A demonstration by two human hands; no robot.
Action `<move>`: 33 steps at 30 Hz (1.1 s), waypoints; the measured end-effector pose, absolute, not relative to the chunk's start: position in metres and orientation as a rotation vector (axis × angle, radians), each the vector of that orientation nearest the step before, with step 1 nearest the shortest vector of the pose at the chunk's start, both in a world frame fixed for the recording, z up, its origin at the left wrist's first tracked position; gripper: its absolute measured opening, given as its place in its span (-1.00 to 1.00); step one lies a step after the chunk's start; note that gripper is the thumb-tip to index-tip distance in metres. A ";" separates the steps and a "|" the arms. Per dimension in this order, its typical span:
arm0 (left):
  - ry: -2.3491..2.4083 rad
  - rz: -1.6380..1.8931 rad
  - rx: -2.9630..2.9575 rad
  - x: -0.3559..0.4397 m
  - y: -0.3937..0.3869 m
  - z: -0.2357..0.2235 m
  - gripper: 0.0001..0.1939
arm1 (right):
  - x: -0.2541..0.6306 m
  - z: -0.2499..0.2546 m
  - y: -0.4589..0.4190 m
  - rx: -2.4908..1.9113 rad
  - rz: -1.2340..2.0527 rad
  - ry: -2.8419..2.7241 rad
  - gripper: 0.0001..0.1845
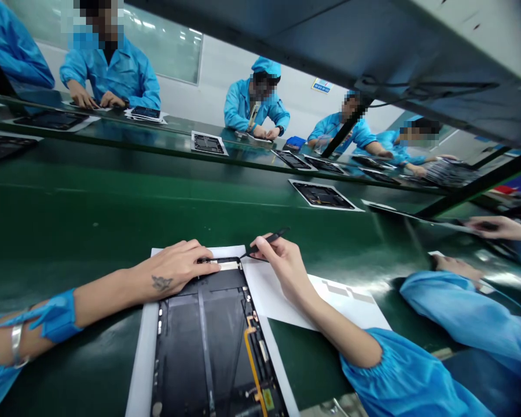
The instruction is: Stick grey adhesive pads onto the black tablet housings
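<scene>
An opened black tablet body (212,341) lies on a white sheet (141,359) on the green belt in front of me. My left hand (178,269) rests fingers-down on the tablet's top edge, pressing a pale strip (228,265) there. My right hand (278,260) pinches black tweezers (267,240), whose tip points at the strip's right end. A second white sheet (347,304) with grey sticker shapes lies under my right forearm.
A green conveyor belt (91,214) runs left to right with more opened tablets (323,196) on white sheets. Several people in blue coats work across it. A co-worker's sleeve and hands (460,269) are close at my right. A dark shelf hangs overhead.
</scene>
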State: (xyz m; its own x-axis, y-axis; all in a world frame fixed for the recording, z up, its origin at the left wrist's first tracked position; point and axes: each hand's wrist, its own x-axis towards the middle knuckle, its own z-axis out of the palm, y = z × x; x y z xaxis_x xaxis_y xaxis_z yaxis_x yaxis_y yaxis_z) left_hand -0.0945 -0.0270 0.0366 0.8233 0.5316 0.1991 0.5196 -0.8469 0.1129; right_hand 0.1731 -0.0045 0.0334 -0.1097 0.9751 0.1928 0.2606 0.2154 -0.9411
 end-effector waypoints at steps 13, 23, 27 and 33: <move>0.958 -0.013 3.118 -0.068 -0.013 0.051 -0.44 | 0.161 0.068 0.002 -0.690 0.459 -2.423 -0.81; 0.624 0.688 2.918 -0.105 -0.022 0.025 -0.62 | 0.128 0.074 0.020 -0.593 0.335 -3.026 -0.83; 0.611 0.689 2.898 -0.100 -0.021 0.027 -0.66 | 0.123 0.081 0.017 -0.563 0.257 -3.137 -0.85; 0.647 0.621 2.908 -0.101 -0.022 0.026 -0.65 | 0.119 0.089 0.012 -0.509 -0.032 -3.296 -0.86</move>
State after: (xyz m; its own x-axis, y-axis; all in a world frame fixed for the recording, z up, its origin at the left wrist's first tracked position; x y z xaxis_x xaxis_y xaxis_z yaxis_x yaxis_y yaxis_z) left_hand -0.1010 -0.0217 0.0256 0.8266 0.4255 0.3684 0.3853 -0.9049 0.1806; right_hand 0.1186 0.0124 0.0894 -0.9351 0.3009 -0.1872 0.2972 0.9536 0.0482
